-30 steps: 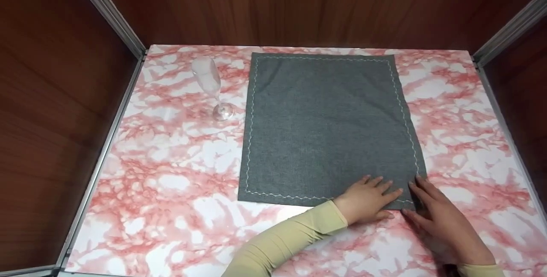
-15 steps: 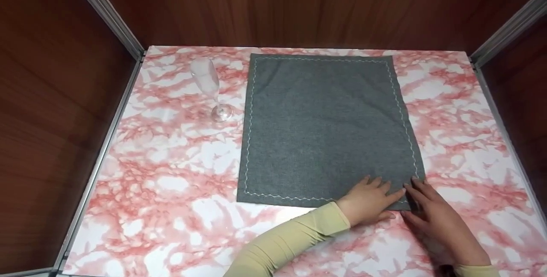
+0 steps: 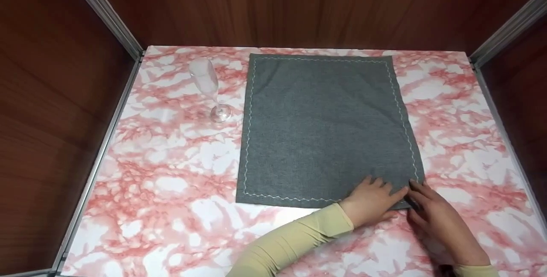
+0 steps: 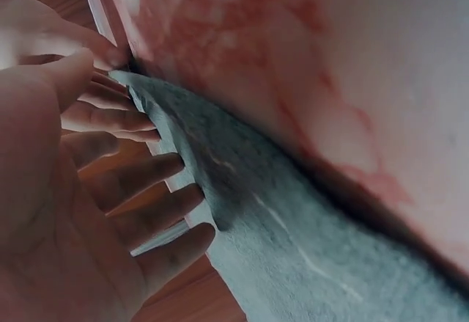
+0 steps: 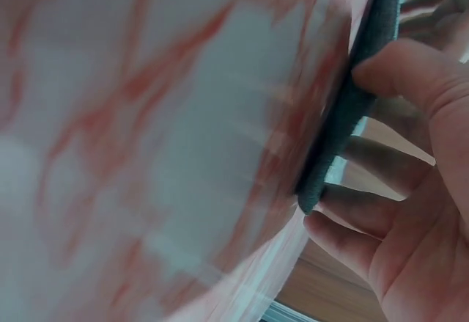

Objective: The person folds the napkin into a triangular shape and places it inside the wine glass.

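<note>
Left hand (image 3: 371,202) lying flat near the grey cloth's (image 3: 324,127) near right corner, fingers straight and spread, pressing the fabric down onto the marbled tabletop (image 3: 171,174); pinning rather than gripping, probably to keep the sheet from sliding. Right hand (image 3: 436,221) just beside it at the very corner, fingertips under or against the edge and thumb on top (the right wrist view shows the dark hem caught between thumb and fingers), so pinching the corner. Corner raised slightly off the surface there, seen as a lifted lip in both wrist views.

Cloth itself spread flat over the centre-right of the table, reaching almost to the far edge by the wooden back wall (image 3: 299,7). Roughly rectangular, with a white zigzag stitch line running just inside the border. Long axis running away from the person, near to far, sides close to parallel with the table's edges, only mildly skewed.

Clear champagne flute (image 3: 211,91) upright to the cloth's left, near its far corner, apart from the fabric and well away from both hands.
</note>
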